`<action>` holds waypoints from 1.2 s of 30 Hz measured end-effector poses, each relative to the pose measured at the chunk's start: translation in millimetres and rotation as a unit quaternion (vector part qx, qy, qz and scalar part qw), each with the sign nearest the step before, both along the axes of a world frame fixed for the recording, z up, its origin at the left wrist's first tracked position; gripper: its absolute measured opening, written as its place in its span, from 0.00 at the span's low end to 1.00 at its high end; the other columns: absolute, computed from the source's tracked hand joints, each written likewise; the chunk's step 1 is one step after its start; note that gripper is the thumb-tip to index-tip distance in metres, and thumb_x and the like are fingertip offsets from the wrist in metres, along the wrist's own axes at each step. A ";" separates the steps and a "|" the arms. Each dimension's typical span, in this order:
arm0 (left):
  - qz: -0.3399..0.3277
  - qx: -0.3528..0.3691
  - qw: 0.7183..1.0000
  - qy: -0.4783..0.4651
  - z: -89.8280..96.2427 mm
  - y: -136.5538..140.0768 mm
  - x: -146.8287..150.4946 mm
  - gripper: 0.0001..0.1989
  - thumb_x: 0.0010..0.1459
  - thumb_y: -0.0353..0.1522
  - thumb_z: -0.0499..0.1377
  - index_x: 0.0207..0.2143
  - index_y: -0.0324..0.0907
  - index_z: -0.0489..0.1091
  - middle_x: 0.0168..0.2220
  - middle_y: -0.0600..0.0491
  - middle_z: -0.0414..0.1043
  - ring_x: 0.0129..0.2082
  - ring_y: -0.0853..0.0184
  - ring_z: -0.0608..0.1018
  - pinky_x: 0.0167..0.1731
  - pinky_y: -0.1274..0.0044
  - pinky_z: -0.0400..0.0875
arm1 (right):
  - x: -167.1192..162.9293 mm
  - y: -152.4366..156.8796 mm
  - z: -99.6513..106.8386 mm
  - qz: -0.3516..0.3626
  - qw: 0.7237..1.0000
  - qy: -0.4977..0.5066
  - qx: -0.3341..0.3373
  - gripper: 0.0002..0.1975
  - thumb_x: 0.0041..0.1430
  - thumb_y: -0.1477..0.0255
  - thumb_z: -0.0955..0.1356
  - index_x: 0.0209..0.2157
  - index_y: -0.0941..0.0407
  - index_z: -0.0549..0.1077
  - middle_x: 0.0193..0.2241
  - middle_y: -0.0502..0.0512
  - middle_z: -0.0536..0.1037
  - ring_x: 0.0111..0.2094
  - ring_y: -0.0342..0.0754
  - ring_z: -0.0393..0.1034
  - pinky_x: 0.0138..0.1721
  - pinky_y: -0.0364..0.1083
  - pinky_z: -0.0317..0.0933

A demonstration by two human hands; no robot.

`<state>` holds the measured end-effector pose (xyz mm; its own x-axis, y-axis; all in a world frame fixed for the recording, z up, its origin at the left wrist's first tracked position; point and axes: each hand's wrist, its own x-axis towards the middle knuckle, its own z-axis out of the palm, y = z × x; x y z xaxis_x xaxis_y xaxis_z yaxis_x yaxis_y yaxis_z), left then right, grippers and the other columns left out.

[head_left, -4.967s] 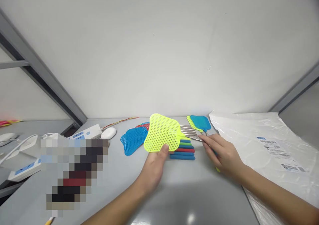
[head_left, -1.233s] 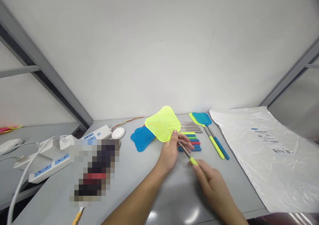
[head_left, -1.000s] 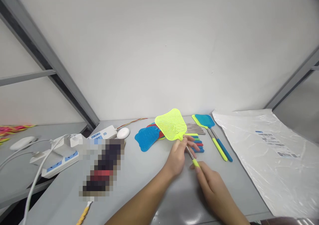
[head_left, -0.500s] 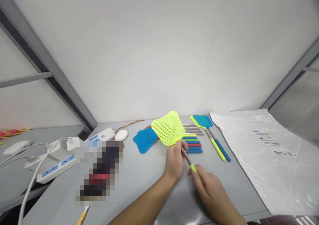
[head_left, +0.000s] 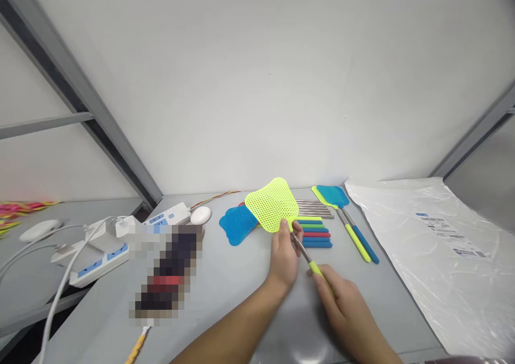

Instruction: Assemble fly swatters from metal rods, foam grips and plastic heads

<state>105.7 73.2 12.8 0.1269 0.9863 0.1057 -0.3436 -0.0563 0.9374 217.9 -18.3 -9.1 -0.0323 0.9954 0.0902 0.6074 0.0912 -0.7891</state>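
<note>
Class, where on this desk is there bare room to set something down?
Bare tabletop shows between the pixelated item and the left forearm, and between the right hand, the paired swatters and the white package. It is crowded at the back middle, where blue mesh, metal rods and coloured handles lie close, and at far left around the power strip and cables.

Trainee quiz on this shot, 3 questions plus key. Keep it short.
1. Which hand grips the yellow handle of the held fly swatter?

2. True or false: the two resting fly swatters have handles of the same colour.

3. Order left to right in the picture: white plastic bag, two resting fly swatters, loose blue swatter heads.

Key:
1. The right hand.
2. False; one is yellow, one blue.
3. Loose blue swatter heads, two resting fly swatters, white plastic bag.
</note>
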 end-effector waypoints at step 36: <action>-0.015 -0.006 0.999 0.028 3.0 14.5 -3.1 0.25 0.61 0.49 0.51 0.34 0.37 0.74 0.30 0.47 0.77 0.30 0.63 0.78 0.33 0.73 0.72 | 1.0 -3.3 -2.8 -0.127 0.986 -0.034 0.100 0.18 0.64 0.59 0.59 0.42 0.54 0.75 0.26 0.55 0.78 0.24 0.48 0.72 0.26 0.42 0.61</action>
<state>102.6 87.7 15.7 0.1624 0.9829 0.0866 -0.2922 -0.0359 0.9557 218.9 -21.6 -11.9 0.2040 0.9345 0.2916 0.6813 0.0784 -0.7278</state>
